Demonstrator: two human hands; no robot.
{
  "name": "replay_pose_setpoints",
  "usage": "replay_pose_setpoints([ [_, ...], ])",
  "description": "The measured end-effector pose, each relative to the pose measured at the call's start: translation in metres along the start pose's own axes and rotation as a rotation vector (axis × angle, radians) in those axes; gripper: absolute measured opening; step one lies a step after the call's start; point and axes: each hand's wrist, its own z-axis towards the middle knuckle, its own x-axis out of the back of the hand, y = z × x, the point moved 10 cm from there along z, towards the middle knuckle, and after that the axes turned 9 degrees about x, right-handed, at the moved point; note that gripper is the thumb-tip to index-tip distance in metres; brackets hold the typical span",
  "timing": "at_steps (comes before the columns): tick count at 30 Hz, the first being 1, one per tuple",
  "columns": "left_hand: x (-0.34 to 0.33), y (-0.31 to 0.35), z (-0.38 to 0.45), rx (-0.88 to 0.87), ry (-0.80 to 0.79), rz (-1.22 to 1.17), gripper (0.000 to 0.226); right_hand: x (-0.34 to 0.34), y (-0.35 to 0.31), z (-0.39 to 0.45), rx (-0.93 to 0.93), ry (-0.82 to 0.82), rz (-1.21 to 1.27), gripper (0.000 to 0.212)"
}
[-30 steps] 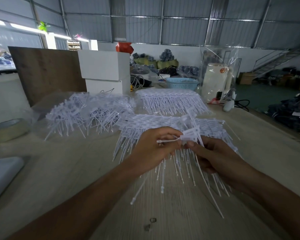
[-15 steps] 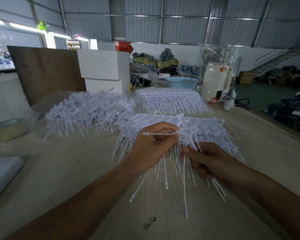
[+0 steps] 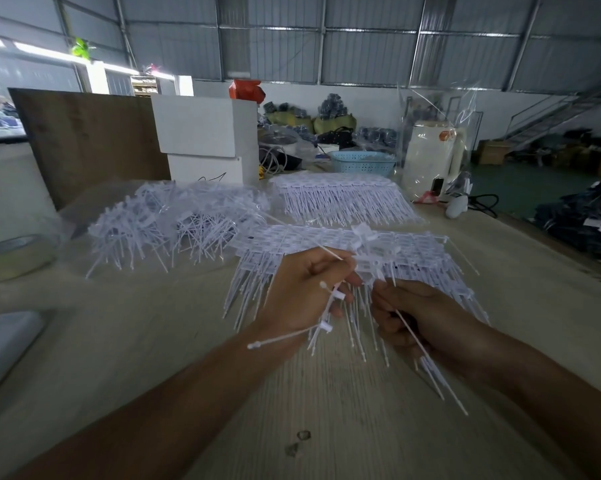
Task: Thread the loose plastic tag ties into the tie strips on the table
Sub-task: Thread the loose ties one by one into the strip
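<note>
- The left hand point(image 3: 302, 292) is clenched around several loose white plastic tag ties point(image 3: 321, 318), whose thin tails stick out sideways and downward past the knuckles; one tie points up and to the left from between thumb and forefinger.
- The right hand point(image 3: 420, 317) is closed on the long stem of a single white tie point(image 3: 430, 358), which runs down past the wrist, and its fingertips meet the left hand at a small white strip piece point(image 3: 368, 261).
- Directly behind both hands lies the nearest flat white tie strip point(image 3: 413, 251) on the pale wooden table point(image 3: 344, 410), its fringe of tails hanging towards the person and partly hidden by the hands.
- A second such strip point(image 3: 340, 194) lies further back, well apart.
- To the left, a tangled heap of loose white ties point(image 3: 174, 223) sits on clear plastic film.
- Behind it stand stacked white boxes point(image 3: 202, 133) and a brown board point(image 3: 87, 140).
- A light-blue perforated plastic basket point(image 3: 361, 162) sits at the table's far edge; its contents cannot be made out.
- Just right of it a cream-coloured kettle point(image 3: 430, 154) stands inside a clear plastic bag.
- A roll of tape point(image 3: 11, 254) lies at the far left.
</note>
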Motion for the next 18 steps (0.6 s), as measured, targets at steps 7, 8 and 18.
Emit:
replay_pose_setpoints([
  [7, 0.071, -0.001, 0.012, 0.143, 0.278, -0.289, 0.012, -0.002, -0.013, -0.002, 0.131, -0.064, -0.277, 0.039],
  [8, 0.084, 0.007, 0.013, 0.097, 0.300, -0.188, 0.012, -0.001, -0.014, -0.003, 0.139, -0.044, -0.270, 0.038],
  [18, -0.003, 0.011, 0.003, -0.092, -0.075, 0.594, 0.030, 0.017, -0.012, 0.000, 0.110, 0.147, -0.076, 0.038],
])
